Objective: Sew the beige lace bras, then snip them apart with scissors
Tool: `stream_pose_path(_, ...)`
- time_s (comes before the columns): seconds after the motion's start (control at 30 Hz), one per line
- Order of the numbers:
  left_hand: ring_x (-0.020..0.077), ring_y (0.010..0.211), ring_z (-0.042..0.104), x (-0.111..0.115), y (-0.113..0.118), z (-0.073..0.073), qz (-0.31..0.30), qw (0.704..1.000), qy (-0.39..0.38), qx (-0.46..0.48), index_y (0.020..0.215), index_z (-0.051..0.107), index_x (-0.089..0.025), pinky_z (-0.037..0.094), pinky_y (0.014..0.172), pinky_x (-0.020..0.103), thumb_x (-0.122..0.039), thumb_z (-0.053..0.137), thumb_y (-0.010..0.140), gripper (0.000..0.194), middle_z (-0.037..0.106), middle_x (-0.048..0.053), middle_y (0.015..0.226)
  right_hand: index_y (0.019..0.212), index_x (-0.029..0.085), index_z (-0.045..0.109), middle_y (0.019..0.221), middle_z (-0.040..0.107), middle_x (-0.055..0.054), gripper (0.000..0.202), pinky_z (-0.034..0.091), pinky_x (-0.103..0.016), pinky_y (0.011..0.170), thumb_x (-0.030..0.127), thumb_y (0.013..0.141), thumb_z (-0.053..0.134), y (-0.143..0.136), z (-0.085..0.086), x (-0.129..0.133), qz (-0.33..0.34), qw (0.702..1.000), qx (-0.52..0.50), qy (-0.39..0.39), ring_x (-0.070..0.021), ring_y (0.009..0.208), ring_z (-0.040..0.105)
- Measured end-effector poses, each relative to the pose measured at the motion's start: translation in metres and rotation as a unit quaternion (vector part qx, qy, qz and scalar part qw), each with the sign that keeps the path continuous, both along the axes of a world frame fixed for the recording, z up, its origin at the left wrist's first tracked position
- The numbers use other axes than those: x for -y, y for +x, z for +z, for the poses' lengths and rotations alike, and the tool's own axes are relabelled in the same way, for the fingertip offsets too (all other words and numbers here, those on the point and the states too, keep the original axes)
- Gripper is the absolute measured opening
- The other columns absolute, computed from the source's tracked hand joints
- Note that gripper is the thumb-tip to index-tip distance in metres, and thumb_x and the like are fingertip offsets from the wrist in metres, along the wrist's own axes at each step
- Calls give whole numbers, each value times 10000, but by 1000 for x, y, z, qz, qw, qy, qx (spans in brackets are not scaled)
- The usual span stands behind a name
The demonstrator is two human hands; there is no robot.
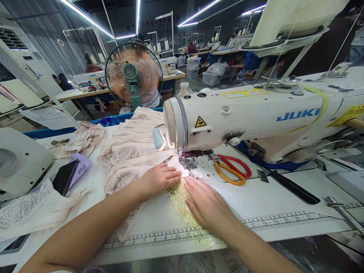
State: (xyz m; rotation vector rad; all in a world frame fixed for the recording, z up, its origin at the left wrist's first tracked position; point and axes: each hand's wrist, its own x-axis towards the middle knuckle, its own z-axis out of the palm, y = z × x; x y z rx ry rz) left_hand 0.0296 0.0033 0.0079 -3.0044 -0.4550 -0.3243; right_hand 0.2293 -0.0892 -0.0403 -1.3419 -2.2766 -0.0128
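My left hand (160,179) lies flat with fingers stretched out, pressing fabric just in front of the sewing machine's presser foot (183,161). Beside it, my right hand (205,203) also rests flat, its fingertips on the pale yellow lace (182,201) that runs down toward the table's front edge. The fingers of both hands point to the needle area, where white fabric passes under the foot. A lit white JUKI sewing machine (241,113) stands over the work. Cream lace garment pieces (122,151) are piled left of the needle, partly behind my left forearm.
Scissors with red and orange handles (231,172) and a black-handled tool (295,187) lie right of the needle. A printed ruler (159,239) follows the front edge. On the left are a black phone (65,177) and more lace fabric (31,210). A fan (133,76) stands behind.
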Motion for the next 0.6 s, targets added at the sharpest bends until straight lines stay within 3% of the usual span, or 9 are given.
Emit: stream_pose_path(0.6, 216, 1146, 532, -28, -5, -6, 24, 999, -2, -28, 1189, 545, -143, 422, 962, 411, -146, 340, 941, 321, 596, 76, 1231, 1157, 101, 570, 1271, 551, -142, 360, 465, -453, 939, 201, 852, 408, -1, 6, -1, 8, 1000, 0, 2, -269, 1194, 483)
